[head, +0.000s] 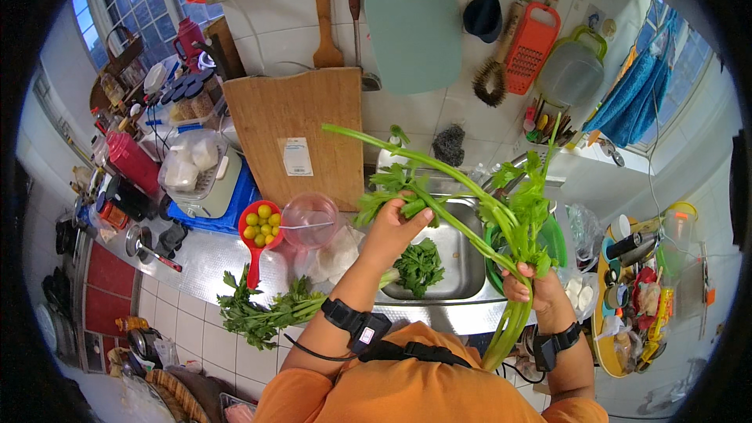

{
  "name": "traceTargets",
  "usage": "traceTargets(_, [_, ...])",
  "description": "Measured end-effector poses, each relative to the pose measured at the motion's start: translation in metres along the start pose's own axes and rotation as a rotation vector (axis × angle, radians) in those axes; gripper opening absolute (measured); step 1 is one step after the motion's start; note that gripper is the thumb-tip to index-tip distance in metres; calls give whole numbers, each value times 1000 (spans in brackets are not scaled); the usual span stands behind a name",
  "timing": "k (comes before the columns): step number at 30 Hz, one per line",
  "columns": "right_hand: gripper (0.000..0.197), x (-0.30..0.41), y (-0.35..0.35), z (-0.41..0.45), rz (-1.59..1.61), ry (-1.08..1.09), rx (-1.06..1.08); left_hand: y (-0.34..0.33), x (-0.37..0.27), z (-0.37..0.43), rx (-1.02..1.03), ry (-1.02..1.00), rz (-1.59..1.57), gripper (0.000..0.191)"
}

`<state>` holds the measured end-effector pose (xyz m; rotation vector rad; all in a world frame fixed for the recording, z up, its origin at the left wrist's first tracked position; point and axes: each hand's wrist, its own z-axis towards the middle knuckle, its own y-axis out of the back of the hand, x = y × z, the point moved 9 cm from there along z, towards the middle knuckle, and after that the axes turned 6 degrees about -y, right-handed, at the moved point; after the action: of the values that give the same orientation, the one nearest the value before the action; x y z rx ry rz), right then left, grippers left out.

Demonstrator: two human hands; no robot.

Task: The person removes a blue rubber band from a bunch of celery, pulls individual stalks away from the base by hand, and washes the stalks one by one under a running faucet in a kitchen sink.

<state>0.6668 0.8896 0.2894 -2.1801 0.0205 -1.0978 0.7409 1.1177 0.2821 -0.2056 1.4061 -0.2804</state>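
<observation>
My right hand [531, 291] is closed around several long celery stalks [510, 329], which rise in front of me with their leaves to the upper right. My left hand [395, 228] grips a leafy celery sprig [414, 207] between thumb and fingers, over the sink's left part. Loose celery leaves [420, 267] lie in the steel sink [464, 247] below. Another leafy celery bunch [288, 308] rests along the counter's front edge, partly behind my left forearm. A green basin [552, 241] stands at the sink's right, partly hidden by the stalks.
Left of the sink are a red scoop with yellow fruit [254, 249], a clear pink bowl [309, 220] and a pale cloth [338, 255]. A wooden board [294, 111] leans on the wall. Clear plastic bags [578, 288] and a crowded yellow tray [605, 329] are at the right.
</observation>
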Motion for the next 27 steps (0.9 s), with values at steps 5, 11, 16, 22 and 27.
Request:
traceTargets(5, [35, -9, -5, 1, -29, -29, 40, 0, 10, -1, 25, -66, -106, 24])
traceTargets(11, [34, -12, -8, 0, -67, -37, 9, -20, 19, -15, -27, 161, -728, 31])
traceTargets(16, [34, -13, -13, 0, -121, -18, 30, -31, 0, -20, 49, 123, -863, 32])
traceTargets(22, [35, -21, -11, 2, -242, -28, -21, -41, -14, -26, 140, 139, -970, 49])
traceTargets(27, [33, -21, -11, 6, -236, -35, -15, -48, -33, -32, 195, 102, -1037, 45])
